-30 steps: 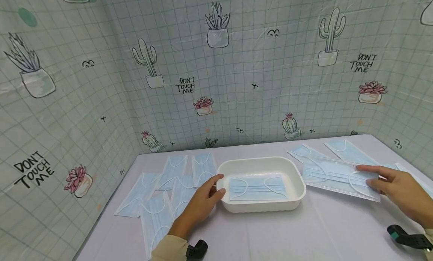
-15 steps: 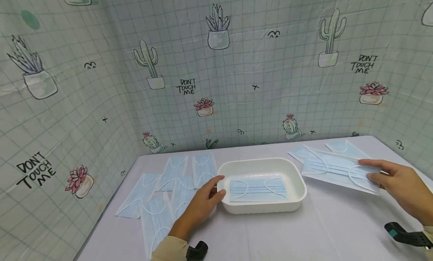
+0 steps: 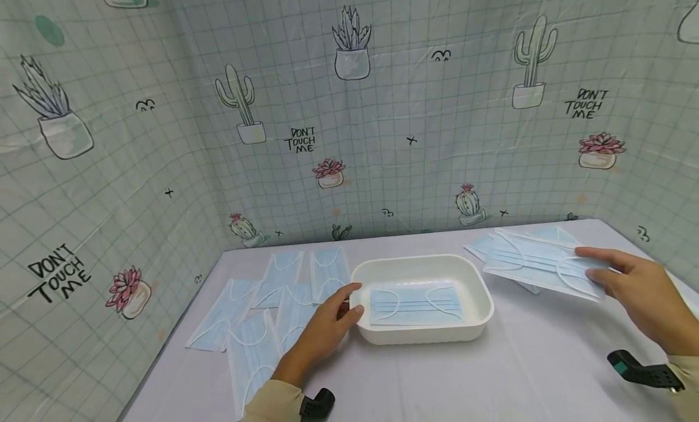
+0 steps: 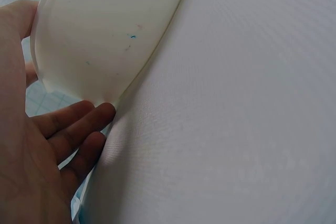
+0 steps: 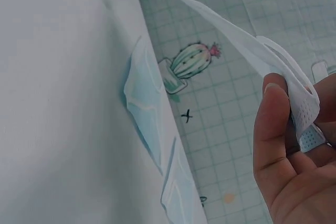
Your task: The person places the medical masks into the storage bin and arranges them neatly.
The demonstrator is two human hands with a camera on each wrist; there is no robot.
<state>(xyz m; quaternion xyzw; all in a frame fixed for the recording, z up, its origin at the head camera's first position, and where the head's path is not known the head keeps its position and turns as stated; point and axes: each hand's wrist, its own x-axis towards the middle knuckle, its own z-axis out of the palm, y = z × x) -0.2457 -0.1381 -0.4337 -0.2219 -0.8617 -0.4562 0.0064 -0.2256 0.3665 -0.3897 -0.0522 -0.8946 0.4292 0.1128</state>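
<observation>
A white plastic tray (image 3: pixel 423 336) stands mid-table with one blue pleated face mask (image 3: pixel 417 305) lying flat in it, ear loops on top. My left hand (image 3: pixel 326 326) pinches the tray's left end between thumb and forefinger; in the left wrist view, the other fingers (image 4: pixel 79 135) reach beneath the tray wall (image 4: pixel 105 35). To the right of the tray, my right hand (image 3: pixel 644 294) holds another face mask (image 3: pixel 540 265) by its right end, raised above the table. From the right wrist, this mask (image 5: pixel 226 27) appears nearly edge-on, pinched between thumb and fingers.
Several face masks (image 3: pixel 251 337) lie partly overlapping left of the tray. More masks (image 3: pixel 477 246) lie at the back right, partly hidden by the held one. A cactus-print cloth (image 3: pixel 382 118) hangs around the white-covered table (image 3: pixel 437 385).
My right hand has shifted slightly left and away from me, carrying its mask over the masks at the back right. The left hand and tray stay in place.
</observation>
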